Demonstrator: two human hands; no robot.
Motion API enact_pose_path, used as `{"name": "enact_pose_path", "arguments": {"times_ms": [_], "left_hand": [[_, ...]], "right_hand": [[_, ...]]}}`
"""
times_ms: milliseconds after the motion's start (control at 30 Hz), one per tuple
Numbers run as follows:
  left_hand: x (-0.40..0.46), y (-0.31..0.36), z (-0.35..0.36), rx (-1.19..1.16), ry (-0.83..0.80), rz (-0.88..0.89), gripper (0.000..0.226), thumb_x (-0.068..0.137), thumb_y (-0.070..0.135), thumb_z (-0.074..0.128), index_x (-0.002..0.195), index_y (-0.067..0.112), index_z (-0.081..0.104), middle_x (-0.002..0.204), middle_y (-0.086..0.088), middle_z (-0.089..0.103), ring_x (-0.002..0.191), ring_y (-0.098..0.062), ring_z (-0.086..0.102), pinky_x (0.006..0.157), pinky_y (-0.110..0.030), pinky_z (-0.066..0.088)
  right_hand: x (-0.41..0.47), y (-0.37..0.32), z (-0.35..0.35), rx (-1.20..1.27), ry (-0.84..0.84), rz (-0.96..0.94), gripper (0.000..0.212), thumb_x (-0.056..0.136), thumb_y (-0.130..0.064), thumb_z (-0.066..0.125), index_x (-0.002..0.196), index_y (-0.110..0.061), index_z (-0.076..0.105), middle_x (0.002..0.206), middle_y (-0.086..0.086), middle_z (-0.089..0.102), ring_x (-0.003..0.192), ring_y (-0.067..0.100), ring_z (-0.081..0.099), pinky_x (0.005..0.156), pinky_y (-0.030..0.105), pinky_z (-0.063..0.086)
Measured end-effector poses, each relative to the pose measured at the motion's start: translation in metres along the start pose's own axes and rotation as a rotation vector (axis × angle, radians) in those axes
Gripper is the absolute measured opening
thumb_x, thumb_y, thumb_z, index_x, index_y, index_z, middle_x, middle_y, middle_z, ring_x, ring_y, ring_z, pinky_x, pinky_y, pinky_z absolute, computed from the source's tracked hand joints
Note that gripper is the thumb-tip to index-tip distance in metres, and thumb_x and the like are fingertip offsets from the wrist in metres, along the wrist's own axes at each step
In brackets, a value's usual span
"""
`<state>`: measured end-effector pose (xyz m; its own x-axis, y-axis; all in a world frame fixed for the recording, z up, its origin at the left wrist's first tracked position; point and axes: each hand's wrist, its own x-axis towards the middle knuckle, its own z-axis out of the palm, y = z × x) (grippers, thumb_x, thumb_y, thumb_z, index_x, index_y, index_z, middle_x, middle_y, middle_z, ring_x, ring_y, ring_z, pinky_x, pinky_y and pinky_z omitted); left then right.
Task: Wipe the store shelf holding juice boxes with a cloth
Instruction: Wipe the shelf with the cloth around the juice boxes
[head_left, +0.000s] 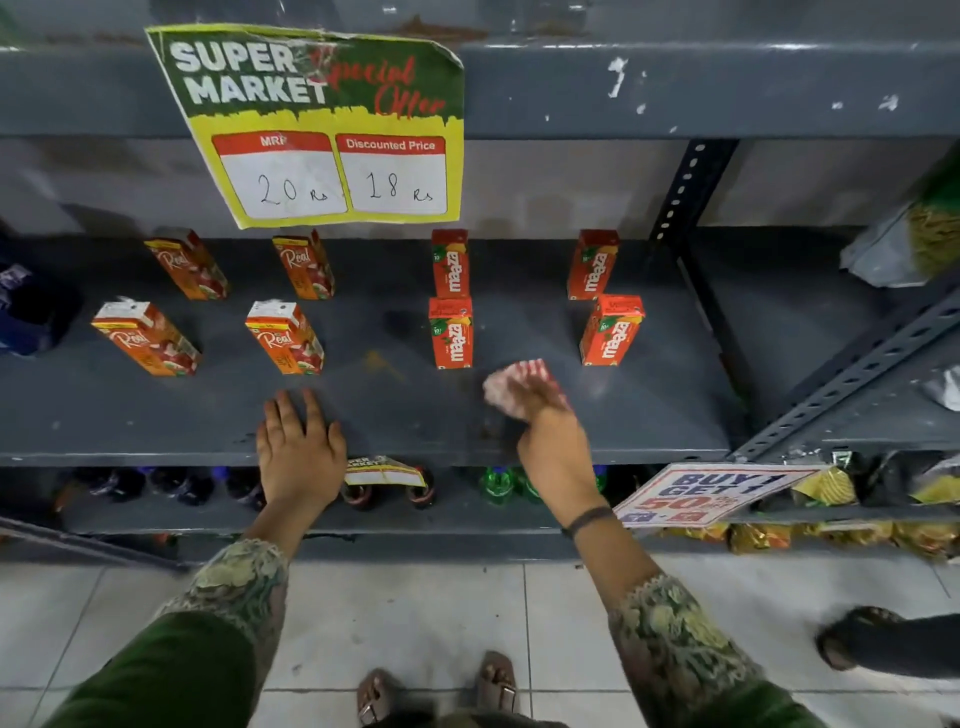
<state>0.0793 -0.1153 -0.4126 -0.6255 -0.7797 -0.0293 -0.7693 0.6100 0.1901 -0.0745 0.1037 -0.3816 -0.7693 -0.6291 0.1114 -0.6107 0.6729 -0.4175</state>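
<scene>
A dark grey metal shelf (395, 415) carries several juice boxes in two rows: orange "Real" cartons (284, 338) on the left and red "Maaza" cartons (451, 332) on the right. My right hand (545, 431) presses a red and white cloth (514, 387) onto the shelf surface, just in front of the gap between the two front Maaza cartons. The cloth and fingers look blurred. My left hand (298, 447) lies flat with fingers spread on the front edge of the shelf, below a front Real carton.
A yellow and green price sign (322, 130) hangs from the shelf above. A perforated upright post (685, 192) bounds the bay on the right. Drink bottles (498, 486) stand on the lower shelf, beside a "Buy 1 Get 1" card (706, 493). Another person's foot (862, 644) is at right.
</scene>
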Motion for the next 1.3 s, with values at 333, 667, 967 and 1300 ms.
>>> {"name": "enact_pose_path", "arguments": {"times_ms": [333,667,967,1300], "left_hand": [[0.003,-0.004,-0.001,-0.074,-0.052,-0.014,0.061,0.096,0.038,0.025,0.148,0.012,0.006,0.158,-0.019,0.001,0.146,-0.032,0.000,0.119,-0.045,0.002],[0.027,-0.089,-0.036,-0.238,0.058,0.076,0.056,0.097,0.024,0.034,0.143,-0.004,0.019,0.153,-0.024,0.020,0.144,-0.036,0.015,0.119,-0.046,0.014],[0.055,-0.146,-0.039,0.000,-0.026,0.203,0.061,0.098,0.034,0.027,0.146,0.000,0.013,0.158,-0.018,0.009,0.146,-0.029,0.005,0.119,-0.044,0.006],[0.059,-0.151,-0.038,0.003,-0.051,0.231,0.063,0.097,0.036,0.024,0.147,0.001,0.007,0.158,-0.017,0.004,0.147,-0.029,0.002,0.119,-0.044,0.003]], "right_hand": [[-0.014,-0.031,0.014,-0.047,-0.088,0.143,0.073,0.084,0.008,0.036,0.150,-0.014,0.015,0.159,0.018,0.010,0.147,0.032,0.010,0.120,0.040,0.023],[-0.022,-0.118,0.046,-0.046,0.084,0.177,0.077,0.082,0.004,0.041,0.150,-0.015,0.010,0.161,0.010,0.005,0.149,0.022,0.002,0.123,0.034,0.010],[-0.029,-0.180,0.085,0.070,-0.016,0.150,0.076,0.078,0.009,0.045,0.146,-0.021,0.029,0.160,0.008,0.016,0.148,0.022,0.013,0.120,0.030,0.019],[0.062,-0.187,0.061,0.116,0.045,0.413,0.061,0.083,0.005,0.044,0.142,-0.012,0.038,0.154,0.016,0.031,0.140,0.031,0.032,0.115,0.038,0.032]]}}
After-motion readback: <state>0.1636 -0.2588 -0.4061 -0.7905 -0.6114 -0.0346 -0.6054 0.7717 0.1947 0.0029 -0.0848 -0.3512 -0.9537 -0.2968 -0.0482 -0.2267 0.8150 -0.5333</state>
